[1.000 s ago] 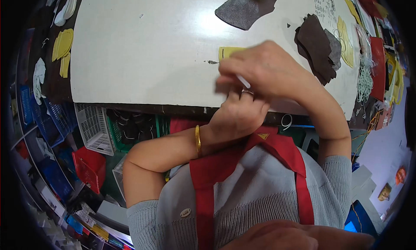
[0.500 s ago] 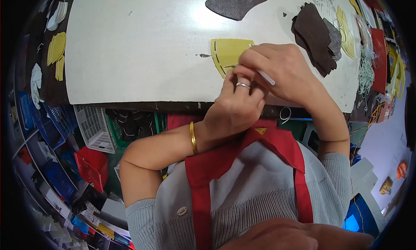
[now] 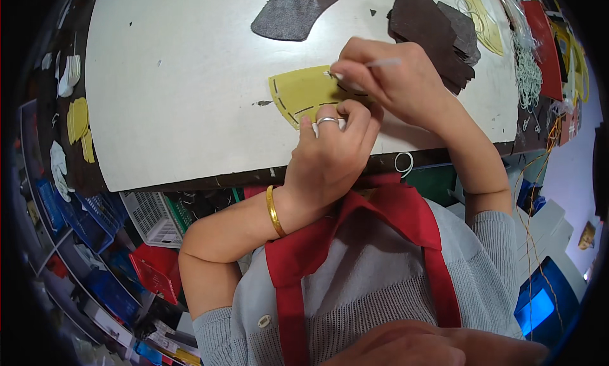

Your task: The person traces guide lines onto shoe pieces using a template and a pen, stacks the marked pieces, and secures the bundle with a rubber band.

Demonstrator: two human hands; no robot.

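Observation:
A yellow fan-shaped template [image 3: 301, 87] with dark slots along its edges lies flat on the white tabletop [image 3: 184, 106]. With bent, parted fingers, my left hand [image 3: 333, 150] presses on its near edge. My right hand [image 3: 406, 80] pinches a slim whitish pen [image 3: 384, 62] above the template's right part. The fingers hide the pen's tip. Whether anything lies beneath the template cannot be seen. Farther off on the table is a dark, shiny, curved leather-like piece [image 3: 295, 14].
Brown leather-like pieces [image 3: 425, 33] are stacked at the far right, near another yellow template [image 3: 482, 20] and tangled pale cord [image 3: 528, 77]. Yellow pieces [image 3: 77, 120] and a white glove [image 3: 59, 169] lie at the left edge. Baskets [image 3: 149, 217] stand below the table.
My right hand has moved up and away from my left hand, over the template's far right part. The left hand now presses farther right along the template. The whole view has shifted.

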